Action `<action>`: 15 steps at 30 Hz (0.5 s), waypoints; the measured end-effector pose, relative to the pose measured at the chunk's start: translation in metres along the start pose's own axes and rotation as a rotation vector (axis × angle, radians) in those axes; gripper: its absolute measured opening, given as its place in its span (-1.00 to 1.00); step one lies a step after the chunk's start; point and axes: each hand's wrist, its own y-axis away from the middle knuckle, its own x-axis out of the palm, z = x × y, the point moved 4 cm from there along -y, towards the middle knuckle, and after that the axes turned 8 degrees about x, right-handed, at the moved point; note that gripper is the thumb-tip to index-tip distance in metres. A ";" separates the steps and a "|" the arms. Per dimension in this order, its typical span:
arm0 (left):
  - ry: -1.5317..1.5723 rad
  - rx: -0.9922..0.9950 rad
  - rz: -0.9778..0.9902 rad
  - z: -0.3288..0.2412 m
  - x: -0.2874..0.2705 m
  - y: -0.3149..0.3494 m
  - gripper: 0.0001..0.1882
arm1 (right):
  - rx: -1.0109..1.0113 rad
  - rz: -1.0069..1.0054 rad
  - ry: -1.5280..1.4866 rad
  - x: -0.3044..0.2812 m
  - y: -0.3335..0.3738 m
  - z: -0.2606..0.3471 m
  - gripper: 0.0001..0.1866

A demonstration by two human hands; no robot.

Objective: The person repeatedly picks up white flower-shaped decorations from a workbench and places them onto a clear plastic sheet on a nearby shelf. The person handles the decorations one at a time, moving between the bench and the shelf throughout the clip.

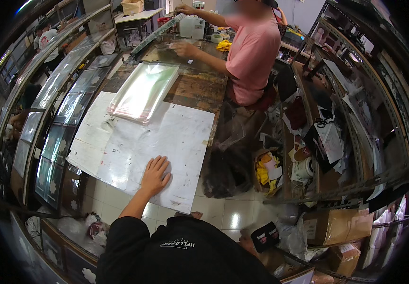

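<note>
My left hand (155, 176) lies palm down on a large white sheet (180, 128) that covers the near end of the table. Its fingers are stretched and the thumb stands apart; nothing is in it. Beyond it, partly on the sheet, rests a stack of clear, glossy plastic sleeves (143, 90). Low at my right side, off the table, my right hand (247, 243) shows only in part. Beside it is a black cloth item with a print (265, 236). Whether my right fingers grip it cannot be made out.
Across the dark wooden table (199, 85), a person in a pink shirt (254, 52) handles a long strip (154, 35). Metal shelving (351, 118) stands right, framed panels (67, 113) left. A box with yellow cloth (267, 170) and cardboard cartons (339, 226) sit at right.
</note>
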 end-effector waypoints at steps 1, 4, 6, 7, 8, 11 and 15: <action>0.010 0.003 -0.003 0.000 0.000 -0.001 -0.47 | 0.008 0.017 -0.097 0.000 -0.003 0.001 -0.68; 0.199 -0.109 -0.106 0.014 0.010 -0.007 -0.45 | 0.017 0.039 -0.277 0.009 -0.037 0.002 -0.67; 0.129 -0.134 -0.219 0.020 0.002 -0.028 -0.39 | 0.018 0.013 -0.249 0.014 -0.052 0.008 -0.66; 0.095 -0.146 -0.273 0.024 -0.004 -0.043 -0.36 | 0.018 0.029 -0.264 0.017 -0.057 0.011 -0.72; 0.013 -0.139 -0.325 0.029 -0.012 -0.059 -0.30 | 0.022 0.044 -0.276 0.018 -0.060 0.014 -0.77; -0.239 -0.171 -0.437 0.055 -0.039 -0.114 -0.14 | 0.034 0.020 -0.299 0.020 -0.047 0.023 -0.87; -0.465 -0.208 -0.283 0.101 -0.045 -0.157 -0.18 | 0.027 -0.003 -0.274 0.017 -0.040 -0.004 -0.64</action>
